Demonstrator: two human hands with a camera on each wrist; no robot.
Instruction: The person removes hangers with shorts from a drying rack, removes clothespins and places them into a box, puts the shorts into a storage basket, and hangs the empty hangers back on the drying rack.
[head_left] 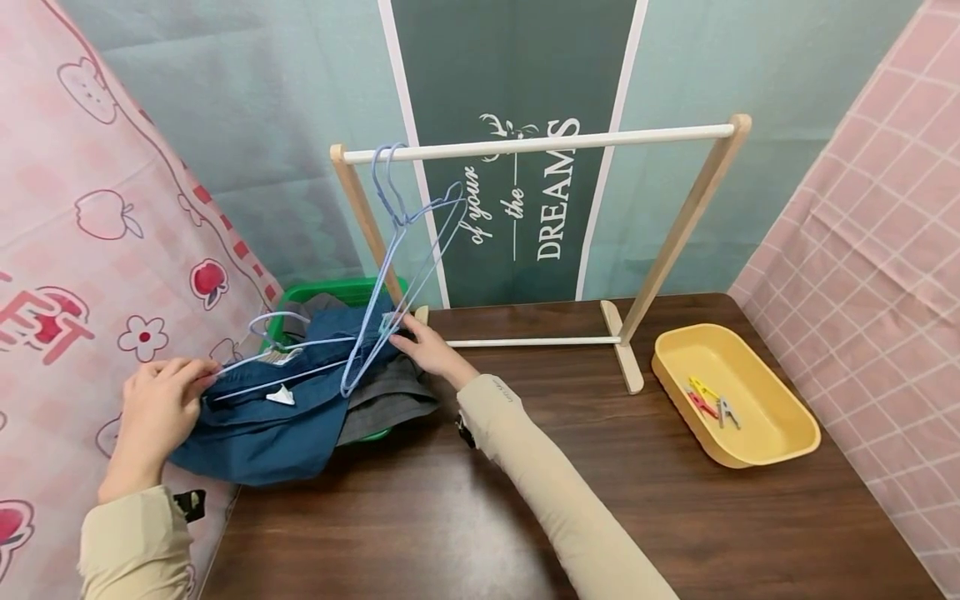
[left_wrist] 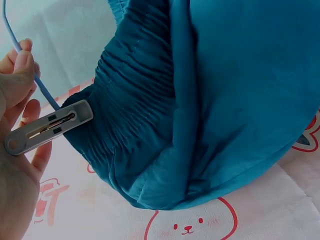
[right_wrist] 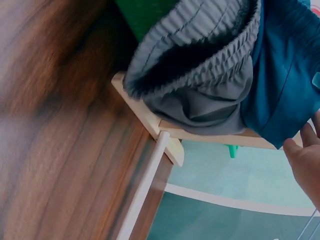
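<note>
My left hand (head_left: 161,408) grips one end of a light-blue wire hanger (head_left: 260,321), thumb and fingertips on the wire. A grey clothespin (left_wrist: 49,126) sits where the wire meets the waistband of dark-blue elastic-waist pants (head_left: 262,446). The hanger lies across the waistband, and a white tag (head_left: 281,396) shows inside. My right hand (head_left: 429,348) pinches the pants' edge at the other end, beside a pale teal clip (head_left: 387,323). Behind and under the pants lie grey elastic-waist pants (head_left: 386,404), in a green basket (head_left: 352,290).
A wooden rack (head_left: 675,229) with a white rod (head_left: 540,144) stands at the back. Light-blue hangers (head_left: 378,287) hang from its left end, overlapping the pants in the head view. A yellow tray (head_left: 772,417) with several clothespins (head_left: 705,400) sits at the table's right.
</note>
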